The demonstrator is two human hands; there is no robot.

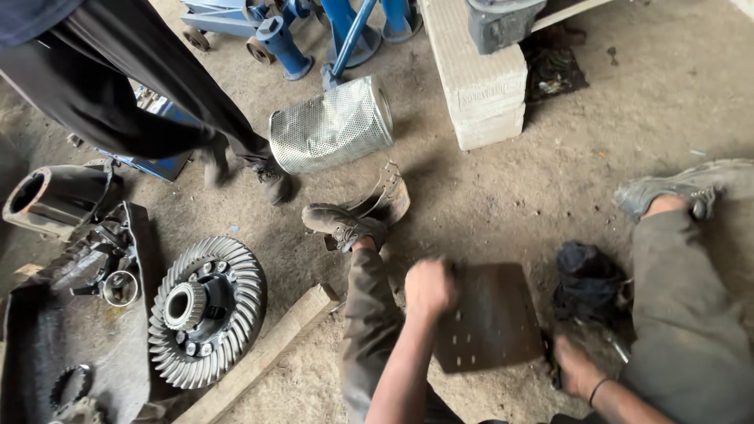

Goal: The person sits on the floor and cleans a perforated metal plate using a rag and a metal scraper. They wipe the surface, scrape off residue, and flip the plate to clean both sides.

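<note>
I sit on the dirt floor with my legs apart. Between them lies a brown curved metal plate (491, 322) with rows of small holes. My left hand (430, 286) is a blurred closed fist pressed at the plate's upper left edge; I see nothing in it. My right hand (572, 367), with a dark band on the wrist, grips the plate's lower right corner. A black cloth (585, 273) lies just beyond the plate on the right.
A large ring gear (206, 310) lies at left beside a wooden plank (267, 353) and a dark housing (75, 314). A perforated metal cylinder (334, 126), a curved brake shoe (385, 196) and a concrete block (479, 71) lie ahead. Another person's legs (157, 86) stand upper left.
</note>
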